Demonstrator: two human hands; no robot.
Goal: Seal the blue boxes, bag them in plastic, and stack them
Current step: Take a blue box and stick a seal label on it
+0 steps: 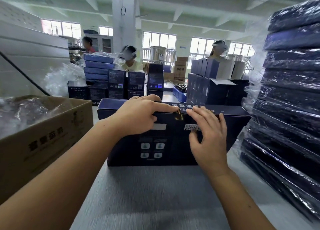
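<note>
I read this as sealing. Box (pixel 173 143) upright on table (pixel 147 195), 12 o'clock. Left hand (pixel 138 115) flat, fingers together, pressing top edge at gold sticker (pixel 180 116). Right hand (pixel 207 136) spread, touching front. Next: rub sticker down, then bag; stack (pixel 290 91) at 3 o'clock.

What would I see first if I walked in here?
The left hand and the right hand press on the top edge of a dark blue box standing in the middle. On the right towers a stack of bagged boxes, shiny in plastic; a cardboard carton sits left.
</note>
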